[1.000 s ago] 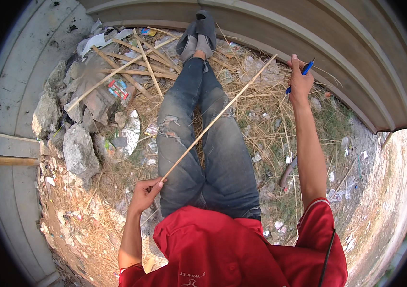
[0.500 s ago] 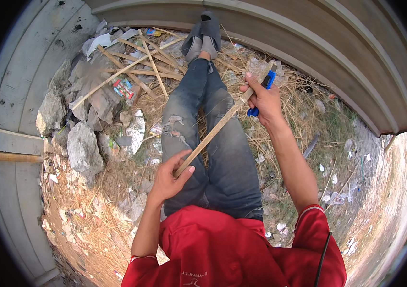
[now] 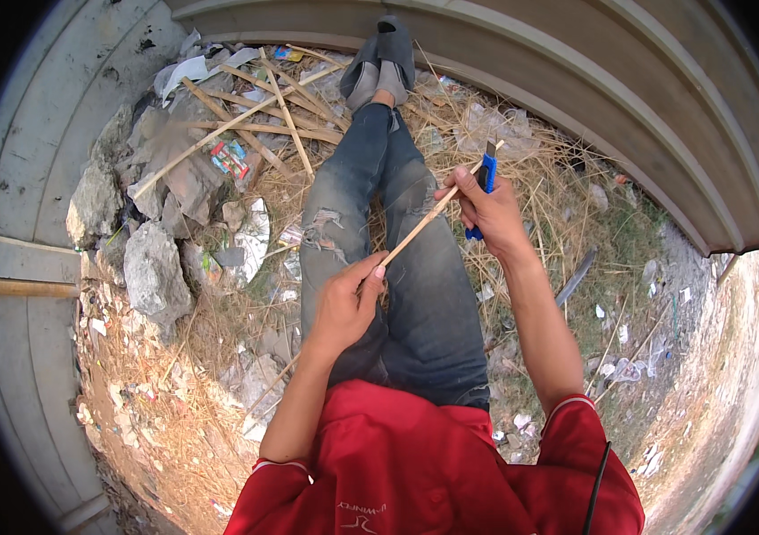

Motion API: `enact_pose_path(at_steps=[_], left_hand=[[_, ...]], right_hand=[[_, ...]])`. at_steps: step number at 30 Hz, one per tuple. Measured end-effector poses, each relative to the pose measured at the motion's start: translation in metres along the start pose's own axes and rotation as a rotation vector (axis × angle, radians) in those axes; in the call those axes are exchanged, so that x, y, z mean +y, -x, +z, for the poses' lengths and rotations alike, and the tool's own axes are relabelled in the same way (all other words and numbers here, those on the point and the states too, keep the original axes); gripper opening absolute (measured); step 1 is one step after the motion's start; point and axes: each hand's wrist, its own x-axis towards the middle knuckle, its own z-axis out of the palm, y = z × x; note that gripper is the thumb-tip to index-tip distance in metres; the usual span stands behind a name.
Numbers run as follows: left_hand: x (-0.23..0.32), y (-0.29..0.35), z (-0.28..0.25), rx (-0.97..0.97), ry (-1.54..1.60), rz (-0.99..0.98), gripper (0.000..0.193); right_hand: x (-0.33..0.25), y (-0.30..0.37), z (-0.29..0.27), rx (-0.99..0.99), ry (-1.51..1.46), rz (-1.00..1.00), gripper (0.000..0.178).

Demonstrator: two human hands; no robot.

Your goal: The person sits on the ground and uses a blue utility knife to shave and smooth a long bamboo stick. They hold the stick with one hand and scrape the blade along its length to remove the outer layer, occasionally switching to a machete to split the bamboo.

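Note:
My right hand (image 3: 491, 214) is closed around a blue and black utility knife (image 3: 487, 172). Its blade points away from me. The same hand pinches the far part of a narrow, pale bamboo or wooden strip (image 3: 420, 229), whose tip sticks out beside the blade. Closer to me, my left hand (image 3: 348, 303) grips the strip between thumb and fingers, above my thighs. The strip slants from far right to near left. A thin length shows beyond my left forearm in line with it; my hand and arm hide whether they join.
My outstretched legs (image 3: 433, 303) in torn trousers lie beneath the strip. Far left, several loose strips (image 3: 286, 125) lie crossed beside grey rocks (image 3: 155, 276). A long dark blade-like piece (image 3: 576, 276) rests right of my legs. Corrugated sheeting (image 3: 594, 80) rises at the far side.
The strip shows a narrower face now. My left hand has moved right and slightly away from me. My right hand, with the knife, has come slightly nearer and left.

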Motion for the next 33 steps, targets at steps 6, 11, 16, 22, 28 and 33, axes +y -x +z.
enact_pose_path(at_steps=[6,11,16,22,28,33], left_hand=[[0.005,0.038,0.009,-0.035,0.370,-0.185,0.033],[-0.014,0.030,0.013,0.174,1.077,-0.732,0.057],[-0.028,-0.024,-0.016,0.381,1.121,-0.501,0.048],[-0.006,-0.095,-0.048,0.432,0.864,-0.259,0.038],[0.033,-0.120,-0.021,0.185,0.790,-0.045,0.026],[0.031,-0.136,0.043,-0.001,0.699,0.109,0.020]], right_hand=[[0.026,-0.008,-0.018,0.287,-0.164,0.069,0.045],[0.041,0.000,-0.033,0.354,-0.357,0.120,0.044],[0.058,0.014,-0.047,0.377,-0.576,0.192,0.041],[0.095,0.043,-0.060,0.353,-0.827,0.221,0.039],[0.190,0.088,-0.125,0.400,-0.377,0.616,0.072],[0.303,0.149,-0.181,0.946,0.793,0.613,0.083]])
